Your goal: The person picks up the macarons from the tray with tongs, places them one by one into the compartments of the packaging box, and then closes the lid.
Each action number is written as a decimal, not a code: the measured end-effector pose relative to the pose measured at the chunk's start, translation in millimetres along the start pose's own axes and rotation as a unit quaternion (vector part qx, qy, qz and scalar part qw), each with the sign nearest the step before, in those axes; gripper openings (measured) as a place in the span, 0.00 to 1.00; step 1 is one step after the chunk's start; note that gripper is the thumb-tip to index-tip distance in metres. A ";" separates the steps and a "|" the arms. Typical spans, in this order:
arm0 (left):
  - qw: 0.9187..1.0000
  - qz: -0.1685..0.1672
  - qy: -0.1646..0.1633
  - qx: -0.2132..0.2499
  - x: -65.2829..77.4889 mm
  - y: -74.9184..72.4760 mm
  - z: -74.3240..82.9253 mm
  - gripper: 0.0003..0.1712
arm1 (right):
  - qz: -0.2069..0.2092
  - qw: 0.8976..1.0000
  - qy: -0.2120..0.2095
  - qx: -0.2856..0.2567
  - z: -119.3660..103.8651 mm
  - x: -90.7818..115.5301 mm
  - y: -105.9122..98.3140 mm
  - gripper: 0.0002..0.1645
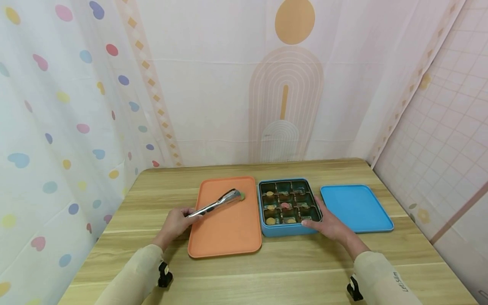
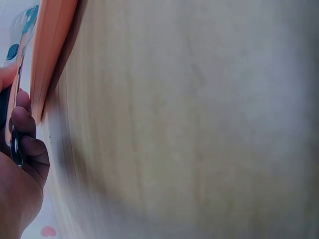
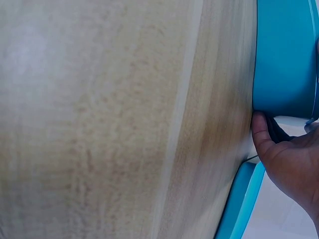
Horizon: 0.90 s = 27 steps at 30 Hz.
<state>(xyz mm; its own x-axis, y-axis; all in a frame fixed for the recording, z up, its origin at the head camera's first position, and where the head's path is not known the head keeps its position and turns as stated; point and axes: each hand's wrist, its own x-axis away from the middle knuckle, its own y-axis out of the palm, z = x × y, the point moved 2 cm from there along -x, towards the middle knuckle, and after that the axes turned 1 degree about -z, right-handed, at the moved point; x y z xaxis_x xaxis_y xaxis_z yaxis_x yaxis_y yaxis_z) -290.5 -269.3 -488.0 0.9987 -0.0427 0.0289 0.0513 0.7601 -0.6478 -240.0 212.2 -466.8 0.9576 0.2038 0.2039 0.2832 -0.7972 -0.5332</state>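
My left hand (image 1: 177, 223) grips a pair of metal tongs (image 1: 213, 205) by the handle end, over the left side of an orange tray (image 1: 228, 237). At the tongs' tips, over the upper right of the tray, is a small green piece (image 1: 242, 196). My right hand (image 1: 331, 223) holds the front right corner of a blue box (image 1: 282, 231), thumb at the front rim and fingers along the right side. Inside, a dark divided insert has several compartments; some hold small round yellowish pieces (image 1: 270, 221), and one in the middle has a pink piece (image 1: 284, 205).
A flat blue lid or tray (image 1: 356, 207) lies right of the box, behind my right wrist. All stand on a wooden table (image 1: 244, 279). Patterned curtains (image 1: 213, 84) rise behind the table and along both sides.
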 end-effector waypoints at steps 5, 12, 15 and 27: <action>1.000 0.002 0.001 0.002 0.9 -0.5 -1.7 0.12 | 0.000 1.000 0.000 0.003 0.0 0.1 0.0 0.66; 1.000 0.004 -0.003 0.012 0.8 -0.9 -2.8 0.13 | 0.000 1.000 0.002 0.007 0.9 -0.3 -0.2 0.66; 1.000 0.010 -0.014 0.021 -0.5 -1.0 -1.6 0.15 | 0.000 1.000 0.002 0.005 0.7 -0.3 -0.4 0.66; 1.000 0.011 0.014 0.001 -11.9 6.7 19.5 0.12 | 0.000 1.000 0.003 0.007 -0.7 1.1 -0.1 0.66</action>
<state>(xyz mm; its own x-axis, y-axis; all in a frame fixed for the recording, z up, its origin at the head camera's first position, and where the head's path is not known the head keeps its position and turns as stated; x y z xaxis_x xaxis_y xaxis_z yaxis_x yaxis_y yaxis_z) -301.9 -251.1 -477.9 0.9990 -0.0445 -0.0057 0.0303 0.7622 -0.6467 -239.1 212.1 -465.9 0.9572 0.2012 0.2082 0.2844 -0.7886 -0.5452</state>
